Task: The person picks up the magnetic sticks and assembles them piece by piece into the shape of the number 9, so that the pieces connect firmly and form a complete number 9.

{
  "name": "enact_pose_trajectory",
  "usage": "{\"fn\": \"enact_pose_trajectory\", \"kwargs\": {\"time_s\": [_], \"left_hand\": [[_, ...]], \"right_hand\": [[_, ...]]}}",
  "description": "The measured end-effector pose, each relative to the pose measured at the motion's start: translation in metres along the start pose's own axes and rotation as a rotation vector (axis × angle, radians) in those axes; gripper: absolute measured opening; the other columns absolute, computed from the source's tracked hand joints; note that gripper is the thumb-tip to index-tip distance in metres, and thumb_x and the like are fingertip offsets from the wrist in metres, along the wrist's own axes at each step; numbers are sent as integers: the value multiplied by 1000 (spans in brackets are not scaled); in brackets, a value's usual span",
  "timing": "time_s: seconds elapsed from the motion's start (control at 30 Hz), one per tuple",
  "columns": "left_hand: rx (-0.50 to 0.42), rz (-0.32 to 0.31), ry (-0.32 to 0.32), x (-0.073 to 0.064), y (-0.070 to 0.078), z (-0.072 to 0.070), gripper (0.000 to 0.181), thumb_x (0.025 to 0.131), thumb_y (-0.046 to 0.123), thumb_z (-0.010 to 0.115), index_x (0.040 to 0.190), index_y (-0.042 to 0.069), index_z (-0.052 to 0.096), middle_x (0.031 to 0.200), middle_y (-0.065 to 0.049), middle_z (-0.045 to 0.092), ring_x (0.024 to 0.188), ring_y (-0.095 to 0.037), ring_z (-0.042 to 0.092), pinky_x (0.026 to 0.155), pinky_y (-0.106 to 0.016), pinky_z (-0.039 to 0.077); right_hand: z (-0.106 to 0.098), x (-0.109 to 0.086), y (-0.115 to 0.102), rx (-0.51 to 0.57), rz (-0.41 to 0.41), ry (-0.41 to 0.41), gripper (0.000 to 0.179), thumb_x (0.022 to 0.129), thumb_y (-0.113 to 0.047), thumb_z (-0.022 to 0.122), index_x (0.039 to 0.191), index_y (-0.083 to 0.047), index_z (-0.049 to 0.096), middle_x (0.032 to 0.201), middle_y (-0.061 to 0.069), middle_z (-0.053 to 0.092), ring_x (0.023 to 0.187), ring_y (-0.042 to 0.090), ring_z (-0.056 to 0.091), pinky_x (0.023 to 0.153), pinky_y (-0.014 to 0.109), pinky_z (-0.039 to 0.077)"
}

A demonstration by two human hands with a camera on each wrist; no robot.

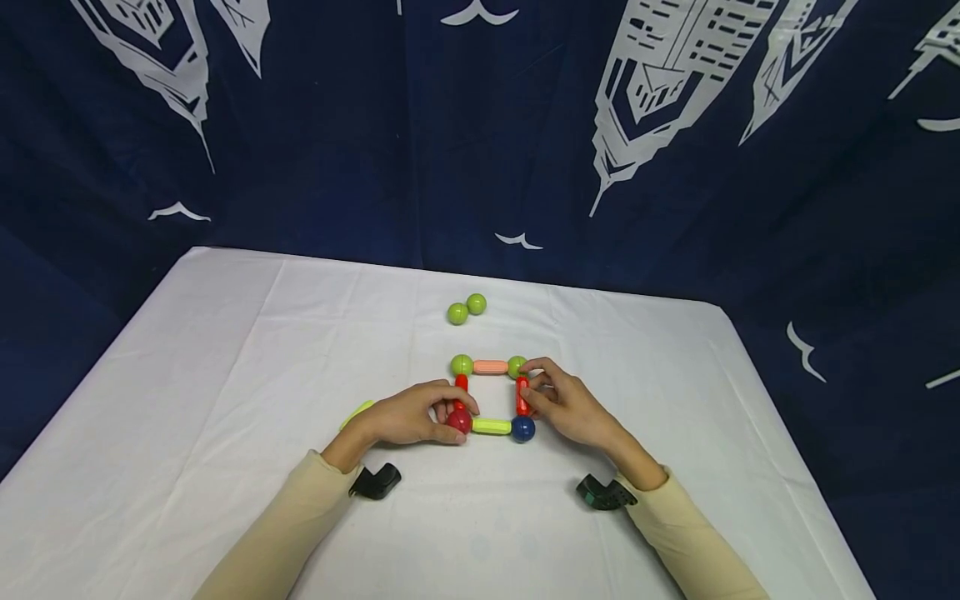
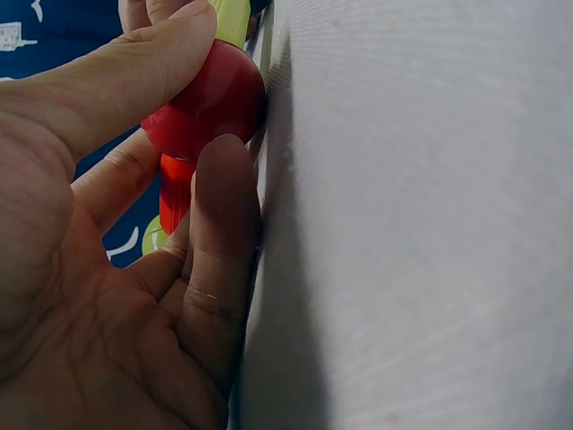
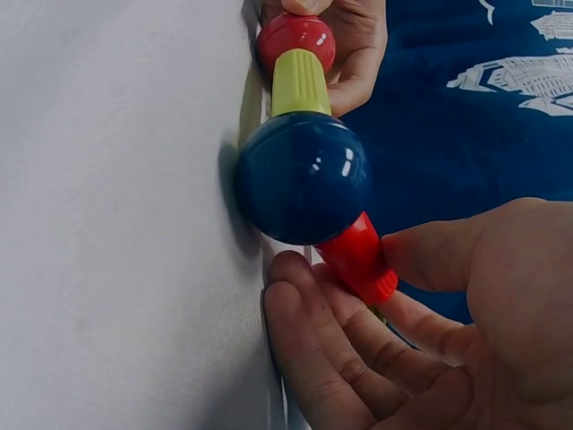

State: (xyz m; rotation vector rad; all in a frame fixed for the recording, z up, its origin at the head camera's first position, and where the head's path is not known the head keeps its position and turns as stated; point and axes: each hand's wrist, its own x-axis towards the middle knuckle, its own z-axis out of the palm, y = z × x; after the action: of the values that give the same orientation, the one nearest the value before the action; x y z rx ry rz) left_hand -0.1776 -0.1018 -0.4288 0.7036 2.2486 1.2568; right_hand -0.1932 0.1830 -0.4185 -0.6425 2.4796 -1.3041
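A flat square of magnetic rods and balls lies on the white table (image 1: 225,375). My left hand (image 1: 448,414) pinches the red ball (image 1: 459,422) at the near left corner; in the left wrist view my thumb (image 2: 116,72) and a finger press on the red ball (image 2: 219,103), with a red rod (image 2: 175,193) behind it. My right hand (image 1: 531,398) grips the right red rod (image 1: 522,395) just above the blue ball (image 1: 522,429). In the right wrist view the blue ball (image 3: 304,176) joins the red rod (image 3: 358,258) and a yellow-green rod (image 3: 300,81).
Two green balls (image 1: 462,364) (image 1: 516,366) and a salmon rod (image 1: 491,367) form the square's far side. A pair of loose green balls (image 1: 467,308) sits farther back. A yellow-green rod (image 1: 357,413) lies left of my left wrist. A dark blue patterned cloth (image 1: 480,150) hangs behind.
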Motion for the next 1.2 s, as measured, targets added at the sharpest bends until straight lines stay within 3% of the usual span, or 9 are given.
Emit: {"fn": "enact_pose_trajectory", "kwargs": {"time_s": [0.23, 0.5, 0.9, 1.2], "left_hand": [[2, 3, -2, 0, -1, 1, 33, 87, 23, 80, 117, 22, 68, 105, -2, 57, 92, -17, 52, 78, -28, 44], [-2, 2, -1, 2, -1, 1, 33, 87, 23, 79, 118, 21, 68, 106, -2, 56, 91, -17, 52, 77, -28, 44], [0, 6, 2, 1, -1, 0, 33, 87, 23, 79, 118, 21, 68, 109, -3, 57, 94, -18, 53, 79, -29, 46], [-4, 0, 2, 1, 0, 0, 33, 87, 23, 79, 118, 21, 68, 107, -2, 56, 92, -17, 52, 78, -29, 44]], "right_hand": [[0, -1, 1, -59, -7, 34, 44, 99, -7, 59, 138, -6, 37, 105, 15, 68, 71, 15, 65, 69, 24, 49], [0, 4, 3, -56, 39, 27, 60, 100, -13, 60, 151, -4, 28, 106, 13, 69, 74, 13, 66, 70, 25, 53], [-2, 8, 5, -29, 0, 13, 51, 101, -12, 59, 144, -2, 33, 101, 15, 68, 71, 13, 66, 67, 27, 56], [-4, 13, 6, -22, 64, -25, 54, 100, -12, 59, 146, -2, 34, 100, 15, 68, 71, 13, 63, 65, 25, 52]]}}
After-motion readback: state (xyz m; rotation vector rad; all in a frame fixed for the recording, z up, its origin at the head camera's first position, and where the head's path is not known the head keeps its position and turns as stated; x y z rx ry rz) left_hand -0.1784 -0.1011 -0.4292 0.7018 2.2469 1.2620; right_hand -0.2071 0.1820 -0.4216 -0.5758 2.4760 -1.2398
